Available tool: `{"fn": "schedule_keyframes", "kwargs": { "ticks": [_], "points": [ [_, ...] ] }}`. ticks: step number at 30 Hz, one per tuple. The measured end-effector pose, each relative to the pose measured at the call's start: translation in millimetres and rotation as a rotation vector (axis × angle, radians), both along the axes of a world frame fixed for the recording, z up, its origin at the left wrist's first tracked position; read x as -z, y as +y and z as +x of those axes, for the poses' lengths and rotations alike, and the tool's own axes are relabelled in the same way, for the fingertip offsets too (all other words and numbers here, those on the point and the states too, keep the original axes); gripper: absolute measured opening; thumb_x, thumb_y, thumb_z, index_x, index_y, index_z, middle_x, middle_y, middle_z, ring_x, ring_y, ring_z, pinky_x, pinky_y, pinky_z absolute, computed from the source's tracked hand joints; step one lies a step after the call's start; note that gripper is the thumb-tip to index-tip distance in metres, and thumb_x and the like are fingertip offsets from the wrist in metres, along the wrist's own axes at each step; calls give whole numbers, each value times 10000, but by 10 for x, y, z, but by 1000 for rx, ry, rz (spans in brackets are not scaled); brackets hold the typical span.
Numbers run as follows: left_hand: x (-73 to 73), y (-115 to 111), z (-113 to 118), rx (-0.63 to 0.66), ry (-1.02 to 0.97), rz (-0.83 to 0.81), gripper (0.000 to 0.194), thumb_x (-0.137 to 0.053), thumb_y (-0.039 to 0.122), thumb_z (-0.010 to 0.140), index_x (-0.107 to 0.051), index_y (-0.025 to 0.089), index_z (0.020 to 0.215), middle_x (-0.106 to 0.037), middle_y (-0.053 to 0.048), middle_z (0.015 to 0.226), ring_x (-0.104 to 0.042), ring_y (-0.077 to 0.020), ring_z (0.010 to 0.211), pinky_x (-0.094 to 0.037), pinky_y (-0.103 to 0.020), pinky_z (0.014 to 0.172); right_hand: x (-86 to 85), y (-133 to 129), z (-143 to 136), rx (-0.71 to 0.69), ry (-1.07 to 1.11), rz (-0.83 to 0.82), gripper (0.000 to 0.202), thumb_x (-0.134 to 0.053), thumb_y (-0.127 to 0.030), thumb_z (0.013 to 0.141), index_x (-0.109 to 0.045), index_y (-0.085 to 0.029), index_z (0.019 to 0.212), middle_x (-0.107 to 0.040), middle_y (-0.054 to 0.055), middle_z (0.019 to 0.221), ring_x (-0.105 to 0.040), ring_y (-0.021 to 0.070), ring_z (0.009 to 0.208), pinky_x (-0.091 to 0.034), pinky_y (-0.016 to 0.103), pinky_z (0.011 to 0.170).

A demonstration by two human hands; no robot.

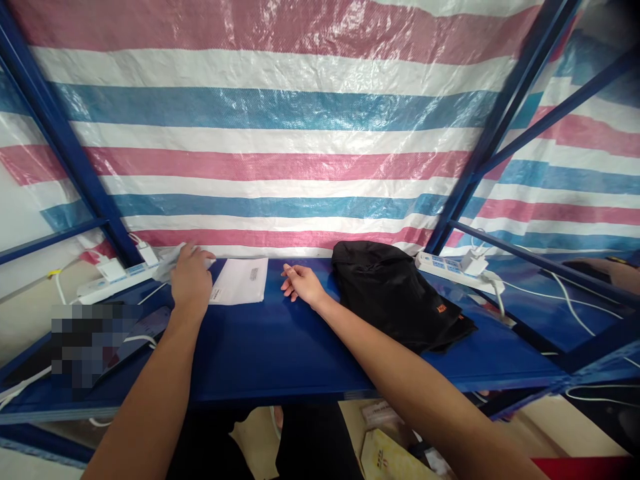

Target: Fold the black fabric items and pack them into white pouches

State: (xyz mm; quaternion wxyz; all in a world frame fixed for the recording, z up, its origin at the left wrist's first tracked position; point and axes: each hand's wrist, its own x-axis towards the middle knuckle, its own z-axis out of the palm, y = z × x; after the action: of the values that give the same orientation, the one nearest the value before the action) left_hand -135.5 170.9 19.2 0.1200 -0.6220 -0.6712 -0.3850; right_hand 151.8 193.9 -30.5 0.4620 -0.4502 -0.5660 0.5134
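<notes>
The left grip (191,277) covers crumpled plastic film (167,265) at the shelf's (280,360) back left, its closure unclear; the film looks light, slippery, best bunched. Beside it, the white packet (241,280) seems thin, bendable, best edge-lifted. The right grip (289,283) is loosely parted, empty.

We have bare blue shelf (265,360) between our forearms (165,373) — a lane for a hand, up to the white packet (241,281). Rightward, black cloth (393,287) blocks the way; power strips (444,269) crowd both ends.
</notes>
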Motion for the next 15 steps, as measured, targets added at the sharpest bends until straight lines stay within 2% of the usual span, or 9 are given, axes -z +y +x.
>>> {"fn": "schedule_keyframes", "kwargs": {
  "ticks": [2,6,8,11,13,15],
  "points": [
    [-3,-5,100,82,11,76,455,-517,-88,784,-774,194,1032,-551,-107,1649,-622,-362,1416,-494,-574,1207,2,-2,-4,-13,23,19,427,-673,-594,1039,-687,-177,947,-721,38,682,-683,162,526,-505,216,343],
    [18,-38,332,359,57,197,550,-447,-93,790,-771,234,1090,-606,-38,1622,-662,-286,1394,-553,-483,1164,-7,2,-21,17,109,53,411,-730,-598,992,-647,-198,954,-730,57,826,-708,177,648,-575,240,406],
    [19,-83,457,481,79,284,539,-429,-63,853,-778,242,1128,-623,-19,1608,-675,-248,1383,-565,-434,1158,-40,-6,-23,55,194,51,410,-773,-591,958,-634,-207,985,-728,74,965,-735,196,767,-644,279,499],
    [11,-186,663,698,143,391,428,-444,32,1002,-794,246,1128,-696,-22,1524,-697,-223,1357,-554,-400,1185,-127,-42,-7,39,407,9,484,-761,-644,945,-643,-236,1176,-697,97,1204,-759,232,963,-715,380,730],
    [17,-267,817,857,175,374,338,-497,138,1081,-785,255,1213,-738,-30,1462,-717,-214,1325,-562,-380,1183,-188,-68,11,-30,541,-24,577,-712,-722,945,-614,-285,1308,-685,91,1306,-757,250,1045,-702,426,834],
    [42,-344,978,956,172,295,316,-535,226,1115,-735,266,1356,-766,-32,1410,-739,-201,1283,-588,-353,1153,-225,-75,36,-64,595,-36,647,-682,-793,923,-595,-305,1338,-711,79,1293,-754,259,1049,-678,431,843]
  ]
}}
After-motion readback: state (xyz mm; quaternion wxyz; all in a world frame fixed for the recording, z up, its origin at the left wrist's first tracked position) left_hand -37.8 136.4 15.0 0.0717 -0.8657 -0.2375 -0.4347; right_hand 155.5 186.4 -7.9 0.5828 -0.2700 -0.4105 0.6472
